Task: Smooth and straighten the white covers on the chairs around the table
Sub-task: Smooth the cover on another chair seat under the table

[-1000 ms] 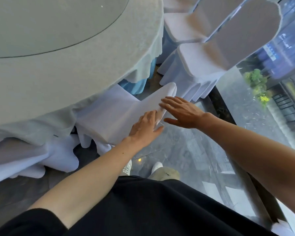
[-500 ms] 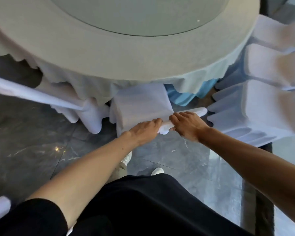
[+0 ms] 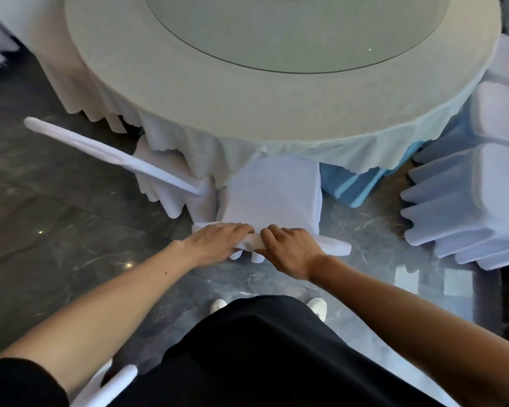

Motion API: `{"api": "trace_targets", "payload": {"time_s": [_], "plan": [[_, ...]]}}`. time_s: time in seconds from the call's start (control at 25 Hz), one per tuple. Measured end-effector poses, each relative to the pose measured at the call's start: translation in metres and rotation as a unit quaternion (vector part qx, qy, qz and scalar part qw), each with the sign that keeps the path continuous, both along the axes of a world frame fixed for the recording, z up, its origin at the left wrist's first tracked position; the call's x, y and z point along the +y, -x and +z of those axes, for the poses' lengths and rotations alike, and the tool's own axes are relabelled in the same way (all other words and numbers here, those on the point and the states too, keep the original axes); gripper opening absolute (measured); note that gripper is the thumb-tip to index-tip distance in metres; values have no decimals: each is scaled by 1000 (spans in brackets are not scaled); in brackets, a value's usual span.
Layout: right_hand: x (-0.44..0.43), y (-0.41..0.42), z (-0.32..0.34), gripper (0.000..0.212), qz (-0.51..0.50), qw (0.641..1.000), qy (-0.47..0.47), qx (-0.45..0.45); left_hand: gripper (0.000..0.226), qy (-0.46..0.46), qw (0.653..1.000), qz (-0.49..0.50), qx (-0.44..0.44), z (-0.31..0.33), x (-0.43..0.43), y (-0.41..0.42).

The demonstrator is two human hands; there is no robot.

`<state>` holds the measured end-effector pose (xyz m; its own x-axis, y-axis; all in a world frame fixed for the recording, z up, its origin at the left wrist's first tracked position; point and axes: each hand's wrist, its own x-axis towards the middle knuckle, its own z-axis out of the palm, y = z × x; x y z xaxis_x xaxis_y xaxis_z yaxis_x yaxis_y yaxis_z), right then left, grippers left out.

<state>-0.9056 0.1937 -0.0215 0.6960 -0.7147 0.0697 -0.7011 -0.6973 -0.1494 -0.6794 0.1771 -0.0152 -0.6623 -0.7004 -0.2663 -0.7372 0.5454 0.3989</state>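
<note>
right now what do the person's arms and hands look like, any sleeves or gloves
Both hands are bare: no gloves, rings or watch show on the left hand or the right hand. The forearms are uncovered to well above the wrist. A black sleeve covers the left upper arm near the frame's lower left corner, matching the black garment on the body. Only a dark sliver shows at the right edge.

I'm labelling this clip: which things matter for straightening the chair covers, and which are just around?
Job: left hand, right hand, middle chair cover, left chair cover, right chair covers.
Around: tablecloth, glass turntable, blue skirt, floor.
</note>
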Motion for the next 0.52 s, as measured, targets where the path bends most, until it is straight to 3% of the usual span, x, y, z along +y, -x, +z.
{"api": "trace_targets", "payload": {"time_s": [0.28,0.52], "plan": [[20,-51,7,47,-119,987,-90,-66,38,72,995,-26,58,-21,6,-65],[30,-44,1,53,-205,976,-48,-64,46,102,990,-43,84,-43,4,-66]]}}
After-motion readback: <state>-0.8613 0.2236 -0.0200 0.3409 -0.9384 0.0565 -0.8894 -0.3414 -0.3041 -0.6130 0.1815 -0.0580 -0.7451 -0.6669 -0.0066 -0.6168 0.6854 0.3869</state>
